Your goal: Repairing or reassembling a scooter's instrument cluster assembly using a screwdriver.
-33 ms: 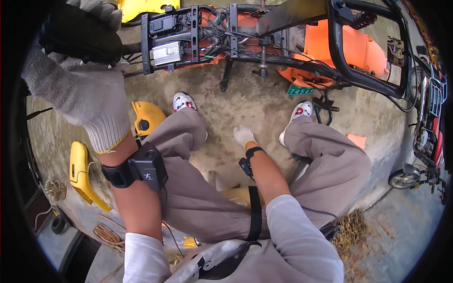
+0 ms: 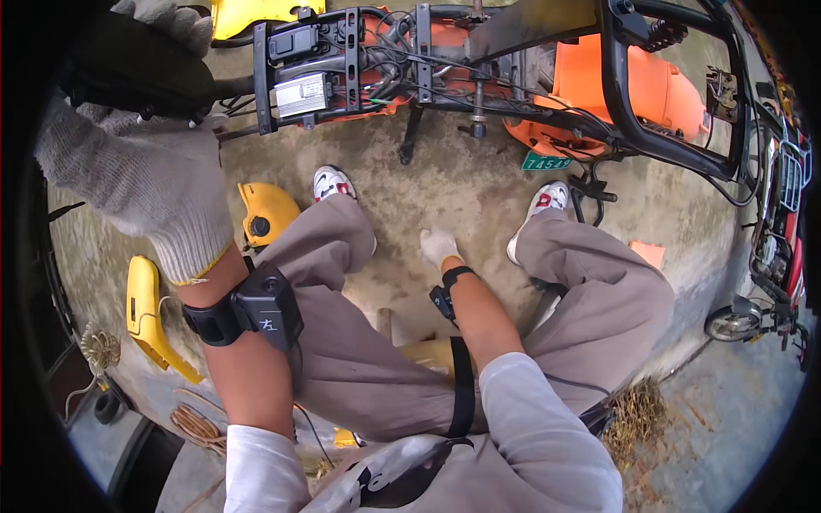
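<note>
My left hand, in a grey knitted glove, is at the upper left with its fingers wrapped round a thick black part at the end of the orange vehicle frame. My right hand, in a light glove, hangs low between my knees above the concrete, its fingers curled; anything inside them is hidden. The frame carries cables, black crossbars, a silver box and orange body panels.
Yellow panels lie by my left leg and farther left. A coiled hose is at the lower left. A red two-wheeler stands at the far right. A small orange piece and dry straw are on the right.
My left hand and the black part have shifted very slightly to the left. My right hand has also moved a little to the left.
</note>
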Demonstrator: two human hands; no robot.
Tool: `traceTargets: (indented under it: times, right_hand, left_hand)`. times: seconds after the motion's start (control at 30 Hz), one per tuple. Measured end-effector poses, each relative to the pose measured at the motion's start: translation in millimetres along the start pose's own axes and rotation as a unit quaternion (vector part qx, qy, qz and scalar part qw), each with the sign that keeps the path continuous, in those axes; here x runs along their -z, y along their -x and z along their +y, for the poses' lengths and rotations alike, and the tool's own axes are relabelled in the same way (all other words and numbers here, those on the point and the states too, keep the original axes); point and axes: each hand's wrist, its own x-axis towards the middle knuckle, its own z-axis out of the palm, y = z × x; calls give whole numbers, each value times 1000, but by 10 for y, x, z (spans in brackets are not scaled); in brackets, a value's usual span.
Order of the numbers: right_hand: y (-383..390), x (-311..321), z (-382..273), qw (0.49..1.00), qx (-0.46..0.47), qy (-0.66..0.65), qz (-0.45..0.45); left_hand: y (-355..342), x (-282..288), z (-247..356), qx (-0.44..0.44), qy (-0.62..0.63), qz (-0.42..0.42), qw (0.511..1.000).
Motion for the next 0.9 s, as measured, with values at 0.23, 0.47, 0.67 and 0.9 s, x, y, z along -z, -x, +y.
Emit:
traceTargets:
  times: [0.23, 0.47, 0.67, 0.9]
  right_hand:
    - [-9, 39, -114, 978, 17, 23, 208]
    - [-259, 682, -247, 968, 145, 179, 99]
    - [-394, 750, -473, 960, 188, 207, 25]
    - [-480, 736, -518, 956, 171, 239, -23]
  left_hand:
    - [-194, 724, 20, -511, -835, -62, 196]
    - [-207, 855, -46, -483, -867, -67, 104]
    - [-191, 741, 84, -501, -861, -79, 21]
    - [-86, 772, -93, -271, -961, -32, 51]
